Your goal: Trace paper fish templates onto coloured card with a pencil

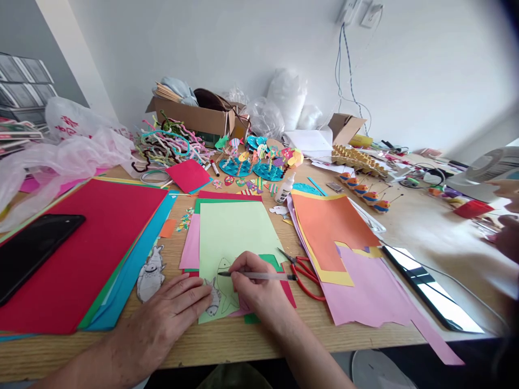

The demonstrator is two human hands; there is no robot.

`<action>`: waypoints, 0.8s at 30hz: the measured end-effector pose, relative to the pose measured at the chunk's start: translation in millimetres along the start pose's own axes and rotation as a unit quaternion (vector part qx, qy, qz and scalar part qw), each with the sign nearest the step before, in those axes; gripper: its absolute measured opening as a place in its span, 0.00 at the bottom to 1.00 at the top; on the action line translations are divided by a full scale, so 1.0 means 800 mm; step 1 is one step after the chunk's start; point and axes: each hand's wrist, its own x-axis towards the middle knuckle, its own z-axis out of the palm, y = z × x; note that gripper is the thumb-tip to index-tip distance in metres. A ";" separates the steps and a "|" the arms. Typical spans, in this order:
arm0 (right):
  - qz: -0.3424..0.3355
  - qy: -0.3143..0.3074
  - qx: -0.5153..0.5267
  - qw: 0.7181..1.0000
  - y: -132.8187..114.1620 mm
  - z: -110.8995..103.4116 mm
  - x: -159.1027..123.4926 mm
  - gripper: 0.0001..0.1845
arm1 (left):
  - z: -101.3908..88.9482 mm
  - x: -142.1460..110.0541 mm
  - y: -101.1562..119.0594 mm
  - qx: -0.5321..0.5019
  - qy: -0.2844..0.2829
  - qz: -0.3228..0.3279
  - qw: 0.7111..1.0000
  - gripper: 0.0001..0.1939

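My right hand (pixel 259 292) is closed around a pen (pixel 265 276), its tip on the light green sheet (pixel 239 229). On that sheet a fish outline (pixel 225 267) is drawn, partly hidden by my fingers. My left hand (pixel 164 310) lies flat, fingers stretched out, at the sheet's lower left. Its fingertips touch a small grey paper fish cut-out (pixel 213 306). Left of that hand rests another grey paper cut-out (pixel 151 278). Pink, green and red sheets lie beneath the light green one. Red-handled scissors (pixel 308 281) stand open beside the sheets on the right.
At left, a black phone (pixel 40 243) lies on a red sheet (pixel 109 270). Orange paper (pixel 332 221) and pink paper (pixel 360 297) are at right, near a reflective slab (pixel 430 289). A glue bottle (pixel 285 189) and paper fish decorations (pixel 253 162) stand behind. A person's hand (pixel 508 232) shows far right.
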 end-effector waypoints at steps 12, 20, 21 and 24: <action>-0.021 0.030 -0.041 0.998 0.001 -0.002 0.000 0.02 | 0.000 0.001 0.002 0.016 -0.006 0.000 1.000 0.23; 0.000 -0.049 -0.020 0.999 -0.001 0.006 0.006 0.02 | -0.009 0.005 0.002 0.022 -0.020 0.006 1.000 0.22; -0.004 -0.052 -0.021 0.998 0.000 0.006 0.008 0.02 | -0.009 0.005 0.003 0.024 -0.019 0.003 1.000 0.23; -0.007 -0.058 -0.028 0.998 0.001 0.007 0.013 0.03 | -0.007 0.004 0.007 0.028 -0.017 -0.023 0.999 0.26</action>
